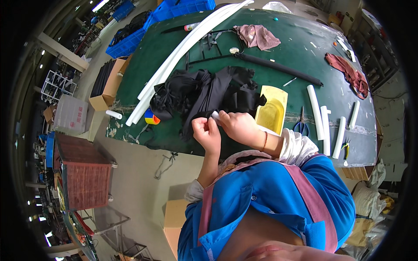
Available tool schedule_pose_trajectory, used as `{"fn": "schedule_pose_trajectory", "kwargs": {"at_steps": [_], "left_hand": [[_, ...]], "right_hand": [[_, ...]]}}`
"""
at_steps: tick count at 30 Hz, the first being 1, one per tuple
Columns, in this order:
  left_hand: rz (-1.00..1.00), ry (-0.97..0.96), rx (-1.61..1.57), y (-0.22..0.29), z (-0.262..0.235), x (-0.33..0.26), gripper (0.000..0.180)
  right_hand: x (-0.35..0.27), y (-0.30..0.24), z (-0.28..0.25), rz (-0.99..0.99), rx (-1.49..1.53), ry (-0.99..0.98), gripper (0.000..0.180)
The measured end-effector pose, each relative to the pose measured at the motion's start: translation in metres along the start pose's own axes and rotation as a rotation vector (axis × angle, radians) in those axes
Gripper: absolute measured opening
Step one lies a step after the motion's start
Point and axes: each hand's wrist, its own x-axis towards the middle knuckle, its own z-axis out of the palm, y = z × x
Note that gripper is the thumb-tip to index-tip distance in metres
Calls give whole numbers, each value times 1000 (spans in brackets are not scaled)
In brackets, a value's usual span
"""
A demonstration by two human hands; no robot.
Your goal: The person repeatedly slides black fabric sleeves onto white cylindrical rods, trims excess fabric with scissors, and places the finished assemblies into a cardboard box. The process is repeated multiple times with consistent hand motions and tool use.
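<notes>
One green surface [174, 56]. Two hands: left hand [208, 134], right hand [237, 126], centre of frame. Four short white tubes [315, 111] at right. One yellow tray [272, 111]. One pair of blue-handled scissors [301, 125]. Two reddish cloths [257, 35], top and upper right. One black fabric pile [204, 93]. Two blue crates [128, 43], upper left.
</notes>
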Motion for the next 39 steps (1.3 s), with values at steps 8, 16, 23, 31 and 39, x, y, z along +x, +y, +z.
{"fn": "schedule_pose_trajectory", "kwargs": {"at_steps": [8, 16, 23, 31, 39], "left_hand": [[439, -278, 357, -3, -1, -2, 11], [428, -361, 301, 3, -4, 2, 14], [428, -360, 206, 11, -3, 4, 16], [-320, -797, -517, 1, -35, 5, 21], [-868, -306, -1111, 22, 7, 26, 49]], "right_hand": [[-2, 22, 1, -75, -109, -270, 14], [8, 35, -11, 198, 713, -181, 21], [7, 30, 3, 273, 748, -71, 18], [0, 39, 0, 396, 919, -120, 20], [21, 9, -11, 569, 1245, -390, 38]]}}
